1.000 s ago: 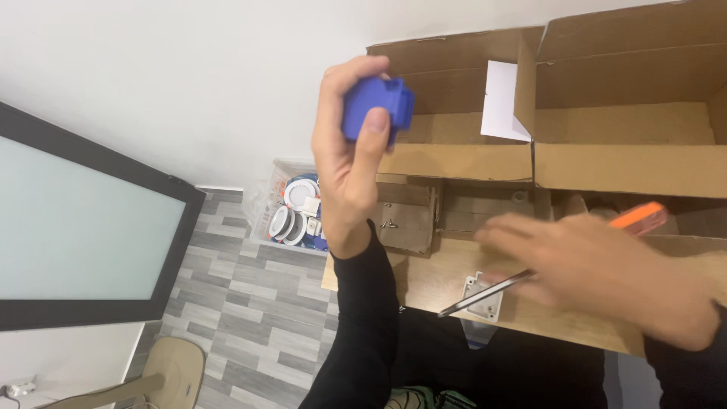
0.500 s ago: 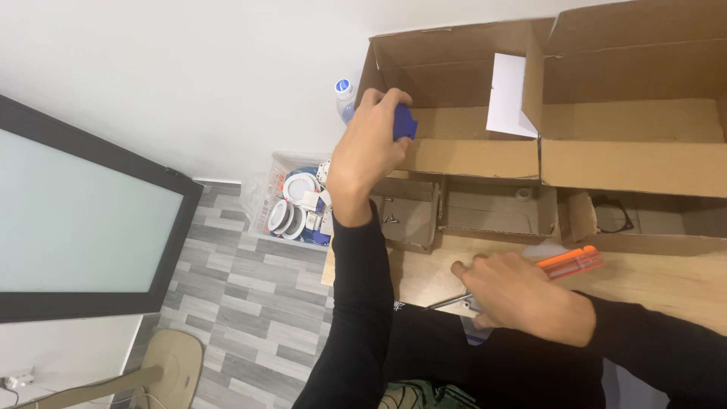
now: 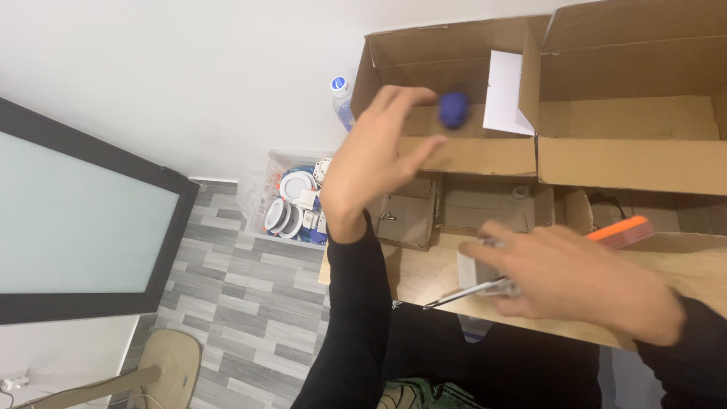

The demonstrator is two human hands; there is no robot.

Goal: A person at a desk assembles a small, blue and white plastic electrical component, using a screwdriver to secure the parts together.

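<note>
My left hand (image 3: 376, 155) is raised in front of an open cardboard box (image 3: 462, 155), fingers spread and holding nothing. A small blue object (image 3: 454, 110) sits just beyond its fingertips, inside the box opening, apart from the hand. My right hand (image 3: 579, 282) is low over the wooden table (image 3: 681, 261), shut on a screwdriver (image 3: 622, 231) with an orange handle. The metal shaft sticks out to the left. A small white block (image 3: 471, 269) lies under the fingers of that hand.
A white sheet (image 3: 506, 91) stands in the box. A second, larger cardboard box (image 3: 628, 159) adjoins it on the right. A bottle (image 3: 341, 97) and a bin of round white fittings (image 3: 291, 203) are by the wall. A dark-framed glass panel (image 3: 76, 227) stands left.
My left hand, which gripped the blue object, has opened, and the object is now free inside the box. My right hand has shifted right along the table with the screwdriver.
</note>
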